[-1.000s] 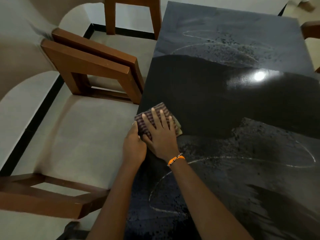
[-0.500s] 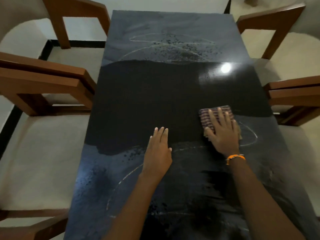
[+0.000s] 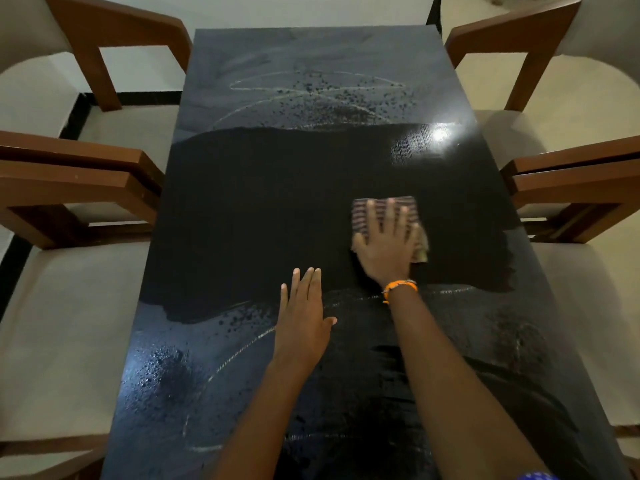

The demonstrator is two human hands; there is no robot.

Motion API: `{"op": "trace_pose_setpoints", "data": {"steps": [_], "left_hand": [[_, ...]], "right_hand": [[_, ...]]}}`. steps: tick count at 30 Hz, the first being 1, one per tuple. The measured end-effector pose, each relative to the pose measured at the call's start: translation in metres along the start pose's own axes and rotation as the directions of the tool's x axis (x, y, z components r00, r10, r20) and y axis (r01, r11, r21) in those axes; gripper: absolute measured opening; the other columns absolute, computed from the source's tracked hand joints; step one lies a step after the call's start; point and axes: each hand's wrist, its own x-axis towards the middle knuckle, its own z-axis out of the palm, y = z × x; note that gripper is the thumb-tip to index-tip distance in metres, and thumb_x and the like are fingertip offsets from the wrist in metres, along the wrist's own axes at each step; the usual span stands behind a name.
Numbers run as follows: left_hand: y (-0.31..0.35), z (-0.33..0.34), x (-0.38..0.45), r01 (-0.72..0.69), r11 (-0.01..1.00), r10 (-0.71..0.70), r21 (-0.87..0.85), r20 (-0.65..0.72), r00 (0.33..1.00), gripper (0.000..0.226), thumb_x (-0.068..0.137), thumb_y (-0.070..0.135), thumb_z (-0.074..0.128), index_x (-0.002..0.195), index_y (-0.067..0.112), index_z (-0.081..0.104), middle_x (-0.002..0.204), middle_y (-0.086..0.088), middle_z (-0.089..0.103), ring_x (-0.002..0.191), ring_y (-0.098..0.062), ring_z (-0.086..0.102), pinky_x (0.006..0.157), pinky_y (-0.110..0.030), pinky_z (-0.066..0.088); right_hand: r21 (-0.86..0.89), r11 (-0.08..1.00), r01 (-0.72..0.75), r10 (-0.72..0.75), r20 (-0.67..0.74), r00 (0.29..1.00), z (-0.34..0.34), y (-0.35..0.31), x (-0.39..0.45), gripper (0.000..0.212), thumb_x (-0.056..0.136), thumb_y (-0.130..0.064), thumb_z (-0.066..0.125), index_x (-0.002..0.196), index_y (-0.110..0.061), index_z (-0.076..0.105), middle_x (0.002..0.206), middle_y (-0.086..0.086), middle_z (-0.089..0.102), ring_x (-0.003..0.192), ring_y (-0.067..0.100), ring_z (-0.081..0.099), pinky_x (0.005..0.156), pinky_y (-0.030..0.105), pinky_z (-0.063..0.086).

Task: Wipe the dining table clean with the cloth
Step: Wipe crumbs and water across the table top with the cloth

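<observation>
We look down on a long dark table [image 3: 263, 209] that runs away from us, with a broad clean black band across its middle. Beyond that band the far end is greyish, marked with pale looping streaks and a scatter of dark specks [image 3: 332, 102]. On the near side of the band the surface is also smeared, with more specks, wet-looking droplets at the near left [image 3: 156, 372] and a thin pale curved line. A bright spot of light [image 3: 438, 135] glares on the table toward the far right.

Wooden chairs with pale cushions stand along both long sides: two on the left [image 3: 79, 188] and two on the right [image 3: 568, 188], their brown arms close to the table edges.

Our right hand [image 3: 386, 244] lies flat with the fingers spread and straight, pressing down on the cloth [image 3: 384, 211]. The cloth is a folded striped pad lying on the clean band, right of the table's middle, and a yellowish corner of it shows under the outer edge of the hand. An orange band [image 3: 398, 285] circles the right wrist.

Our left hand [image 3: 304, 320] rests palm down on the table, just nearer to us and to the left of the right hand, fingers straight and together, thumb out, holding nothing. It sits at the near edge of the clean band.
</observation>
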Motion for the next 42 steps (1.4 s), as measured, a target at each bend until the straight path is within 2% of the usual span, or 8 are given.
{"op": "trace_pose_setpoints", "data": {"steps": [4, 7, 10, 14, 20, 24, 31, 42], "left_hand": [[0.009, 0.004, 0.001, 0.023, 0.999, -0.024, -0.029, -0.037, 0.999, 0.076, 0.089, 0.020, 0.055, 0.147, 0.012, 0.007, 0.157, -0.001, 0.009, 0.145, -0.020, -0.006, 0.116, -0.036, -0.006], [0.029, 0.012, 0.001, 0.007, 0.999, -0.009, -0.047, -0.051, 0.999, 0.073, 0.090, 0.020, 0.054, 0.147, 0.012, 0.009, 0.157, -0.002, 0.011, 0.145, -0.019, -0.005, 0.115, -0.035, -0.006], [0.053, 0.023, 0.003, -0.056, 0.998, 0.055, -0.027, -0.035, 0.998, 0.073, 0.091, 0.023, 0.053, 0.147, 0.012, 0.008, 0.157, -0.001, 0.010, 0.145, -0.019, -0.005, 0.115, -0.034, -0.007], [0.089, 0.042, 0.010, -0.135, 0.991, 0.135, -0.004, 0.013, 0.991, 0.076, 0.091, 0.030, 0.052, 0.148, 0.013, 0.004, 0.158, 0.000, 0.005, 0.145, -0.018, -0.009, 0.114, -0.034, -0.009], [0.136, 0.060, 0.021, -0.180, 0.984, 0.180, 0.002, 0.068, 0.981, 0.081, 0.089, 0.037, 0.054, 0.148, 0.015, 0.002, 0.158, -0.001, 0.004, 0.144, -0.020, -0.014, 0.114, -0.036, -0.009], [0.157, 0.069, 0.030, -0.175, 0.982, 0.165, 0.076, 0.121, 0.979, 0.088, 0.086, 0.041, 0.057, 0.148, 0.014, 0.001, 0.158, -0.004, 0.003, 0.144, -0.022, -0.014, 0.114, -0.039, -0.008], [0.164, 0.077, 0.029, -0.127, 0.971, 0.105, 0.205, 0.112, 0.988, 0.091, 0.084, 0.046, 0.055, 0.147, 0.012, 0.000, 0.158, -0.004, 0.002, 0.144, -0.023, -0.013, 0.114, -0.043, -0.009], [0.165, 0.078, 0.026, -0.089, 0.979, 0.069, 0.186, 0.114, 0.991, 0.088, 0.085, 0.043, 0.057, 0.148, 0.013, 0.004, 0.158, -0.002, 0.004, 0.145, -0.022, -0.008, 0.113, -0.046, -0.009]], "right_hand": [[0.007, 0.931, 0.365, -0.364, 0.099, 0.926, 0.007, -0.045, -0.004, 0.068, 0.091, -0.045, 0.041, 0.149, -0.029, 0.010, 0.160, 0.006, 0.000, 0.146, 0.031, -0.002, 0.117, 0.052, -0.003], [0.024, 0.898, 0.439, -0.440, 0.077, 0.895, 0.002, -0.017, -0.001, 0.065, 0.090, -0.045, 0.043, 0.148, -0.031, 0.016, 0.160, 0.002, 0.007, 0.147, 0.026, 0.003, 0.117, 0.047, 0.001], [0.018, 0.929, 0.371, -0.371, 0.057, 0.927, -0.007, 0.030, 0.004, 0.065, 0.091, -0.045, 0.042, 0.148, -0.032, 0.015, 0.160, 0.001, 0.007, 0.147, 0.025, 0.004, 0.117, 0.047, 0.001], [-0.019, 0.985, 0.172, -0.172, -0.005, 0.985, -0.027, 0.115, 0.011, 0.064, 0.092, -0.044, 0.042, 0.148, -0.033, 0.013, 0.160, 0.002, 0.007, 0.147, 0.027, 0.005, 0.118, 0.048, 0.002], [0.025, 0.996, -0.085, 0.087, -0.046, 0.995, -0.051, 0.211, 0.019, 0.061, 0.093, -0.044, 0.038, 0.149, -0.029, 0.017, 0.159, 0.006, 0.010, 0.146, 0.032, 0.007, 0.116, 0.051, 0.008], [0.048, 0.991, -0.122, 0.124, -0.032, 0.992, -0.057, 0.216, 0.035, 0.060, 0.094, -0.040, 0.040, 0.149, -0.028, 0.017, 0.159, 0.006, 0.009, 0.145, 0.032, 0.010, 0.114, 0.052, 0.016], [0.116, 0.986, -0.121, 0.121, 0.004, 0.993, -0.064, 0.219, 0.048, 0.061, 0.094, -0.041, 0.040, 0.149, -0.028, 0.016, 0.159, 0.006, 0.007, 0.144, 0.032, 0.010, 0.113, 0.051, 0.018], [0.099, 0.986, -0.131, 0.135, -0.031, 0.990, -0.056, 0.237, -0.070, 0.062, 0.094, -0.043, 0.035, 0.150, -0.025, 0.015, 0.159, 0.009, 0.008, 0.144, 0.032, 0.014, 0.115, 0.048, 0.023]]}}
